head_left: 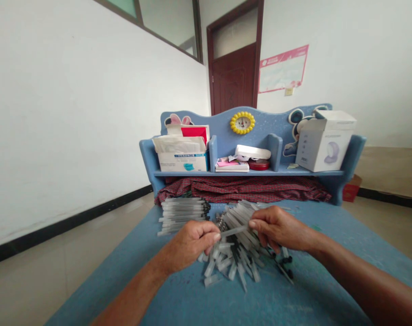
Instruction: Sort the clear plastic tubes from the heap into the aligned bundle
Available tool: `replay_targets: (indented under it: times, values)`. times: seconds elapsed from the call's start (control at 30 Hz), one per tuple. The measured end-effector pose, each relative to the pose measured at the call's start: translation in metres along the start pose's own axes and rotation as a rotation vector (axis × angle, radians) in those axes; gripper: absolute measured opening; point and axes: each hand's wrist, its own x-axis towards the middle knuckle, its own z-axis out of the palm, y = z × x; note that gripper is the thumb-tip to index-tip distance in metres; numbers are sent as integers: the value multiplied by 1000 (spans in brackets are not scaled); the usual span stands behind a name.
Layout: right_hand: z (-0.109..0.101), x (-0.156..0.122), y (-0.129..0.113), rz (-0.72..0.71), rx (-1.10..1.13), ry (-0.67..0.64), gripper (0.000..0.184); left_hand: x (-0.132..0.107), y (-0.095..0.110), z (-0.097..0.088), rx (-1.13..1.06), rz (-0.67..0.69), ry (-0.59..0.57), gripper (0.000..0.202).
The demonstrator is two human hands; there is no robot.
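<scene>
A translucent pen barrel point(235, 231) spans the gap between my two hands, slightly tilted up to the right. My left hand point(201, 237) pinches its left end between thumb and fingers. Its right end is gripped by my right hand point(275, 227), whose lower fingers curl out of sight. Behind them lies a loose pile of pen barrels point(239, 213). Clear pen caps point(221, 262) are scattered just below my hands. Small black pen parts point(287, 267) lie beneath my right hand. Left of the pile, pens with black ends point(181, 215) are stacked in neat rows.
All this lies on a blue table point(192, 303). At its back, a blue shelf point(243, 173) holds a mask box point(183, 162), a white carton point(323, 145) and a red round tin point(259, 165). A checked cloth point(243, 189) is bunched under the shelf. A yellow clock point(242, 123) is mounted above.
</scene>
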Motion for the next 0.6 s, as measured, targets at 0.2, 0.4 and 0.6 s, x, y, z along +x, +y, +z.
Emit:
replay_targets:
  times: [0.2,0.4,0.6]
  values:
    - [0,0,1,16,110,-10,25,0,-1,0,5,0,2,30]
    - [1,0,2,8,41,-12,27,0,-1,0,-5,-1,-1,30]
    - [1,0,3,20,24,-18,28,0,-1,0,-5,-8,0,32]
